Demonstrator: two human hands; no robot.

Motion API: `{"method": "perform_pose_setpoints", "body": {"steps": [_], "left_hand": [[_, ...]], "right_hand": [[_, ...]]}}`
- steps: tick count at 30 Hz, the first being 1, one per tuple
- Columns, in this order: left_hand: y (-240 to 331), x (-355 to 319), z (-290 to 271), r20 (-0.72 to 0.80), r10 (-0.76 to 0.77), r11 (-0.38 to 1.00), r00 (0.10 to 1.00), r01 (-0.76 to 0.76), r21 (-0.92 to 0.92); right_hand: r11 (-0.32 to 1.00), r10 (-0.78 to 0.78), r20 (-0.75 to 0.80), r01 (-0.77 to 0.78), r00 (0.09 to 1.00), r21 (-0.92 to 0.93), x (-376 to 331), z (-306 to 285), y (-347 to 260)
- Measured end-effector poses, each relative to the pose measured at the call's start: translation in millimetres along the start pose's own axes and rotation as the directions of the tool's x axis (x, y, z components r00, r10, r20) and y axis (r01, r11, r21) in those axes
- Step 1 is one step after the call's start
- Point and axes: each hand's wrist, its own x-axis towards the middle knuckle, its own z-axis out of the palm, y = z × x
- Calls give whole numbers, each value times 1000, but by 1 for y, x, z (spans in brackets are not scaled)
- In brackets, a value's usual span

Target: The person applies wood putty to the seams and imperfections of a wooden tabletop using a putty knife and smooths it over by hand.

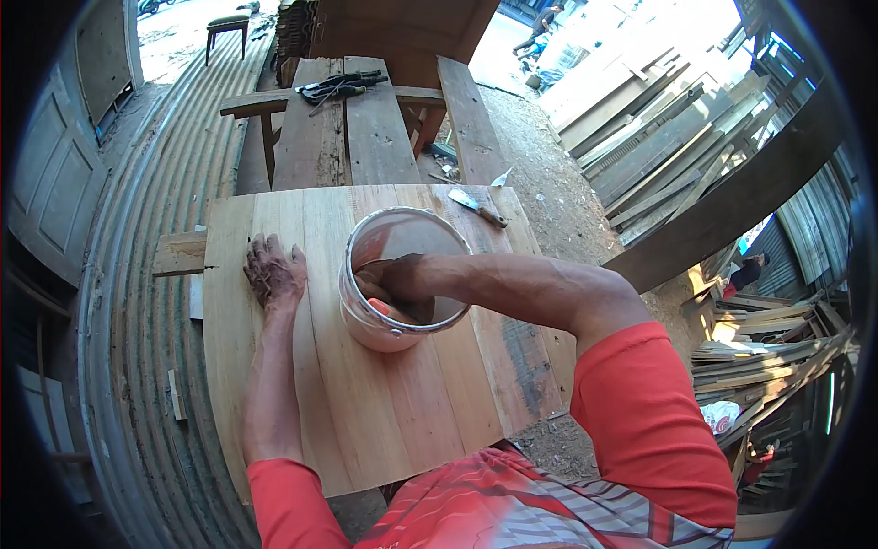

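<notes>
Wooden panel (439, 389): pale, jointed, with a bucket (384, 339) standing on it.
Left hand (274, 270): spread on the panel.
Right hand (404, 278): inside the bucket, grip I cannot tell.
Around: corrugated sheet (137, 366) at left, planks (677, 151) at right.

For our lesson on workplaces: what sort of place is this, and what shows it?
Likely an outdoor woodworking yard: stacked planks at the right, a panel of joined boards, and a scraper lying on it.

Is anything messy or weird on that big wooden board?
Yes: a dark, blotchy patch near the right side of the wooden board. It looks odd because most of the wood around it is pale. I can't tell whether it's a stain or damage.
</notes>
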Motion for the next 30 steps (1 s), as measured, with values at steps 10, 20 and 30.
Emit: {"method": "perform_pose_setpoints", "body": {"steps": [10, 20, 30], "left_hand": [[-18, 1, 5, -42, 46, 997, 998, -43, 63], [-122, 20, 60, 140, 102, 902, 985, -32, -431], [47, -167, -87, 61, -216, 669, 975, 193, -718]], "right_hand": [[585, -489, -27, 304, 872, -752, -17, -41, -6], [877, -409, -559, 480, 721, -23, -206, -50, 89], [786, 192, -493, 168, 848, 595, -308, 179, 284]]}}
